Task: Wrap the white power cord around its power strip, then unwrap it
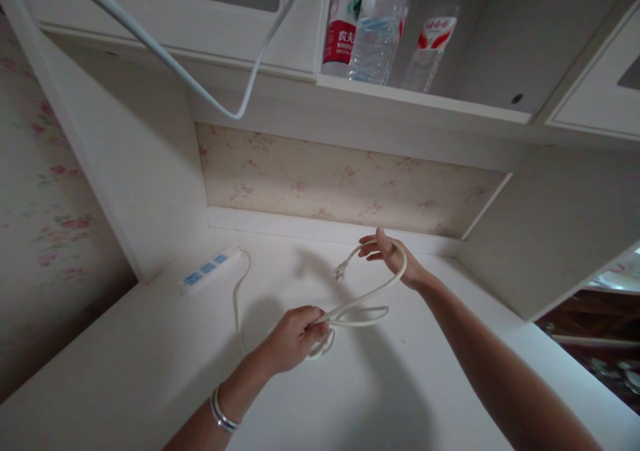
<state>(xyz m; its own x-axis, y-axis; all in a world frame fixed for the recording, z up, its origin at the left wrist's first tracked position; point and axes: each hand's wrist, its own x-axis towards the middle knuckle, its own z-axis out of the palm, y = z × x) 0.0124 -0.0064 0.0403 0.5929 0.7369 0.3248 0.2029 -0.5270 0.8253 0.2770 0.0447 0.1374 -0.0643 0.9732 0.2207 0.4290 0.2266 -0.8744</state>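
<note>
A cream power cord (367,296) stretches between my two hands above the white desktop. My left hand (297,334) is closed in a fist around a gathered bundle of it, with small loops sticking out by the thumb. At the other end my right hand (393,254) has the cord running between thumb and fingers, the fingers partly extended. One curve of the cord passes over the back of that hand. The plug (340,271) hangs free, its prongs pointing down. Off to the left lies a white power strip (207,269) with blue sockets; its cord runs toward my left forearm.
Overhead, a white shelf (425,104) holds several water bottles, including a red-labelled bottle (343,37) and a clear bottle (380,44). A pale cable (200,91) droops in front of the cabinet. Side panels (560,217) enclose the white desktop (365,397).
</note>
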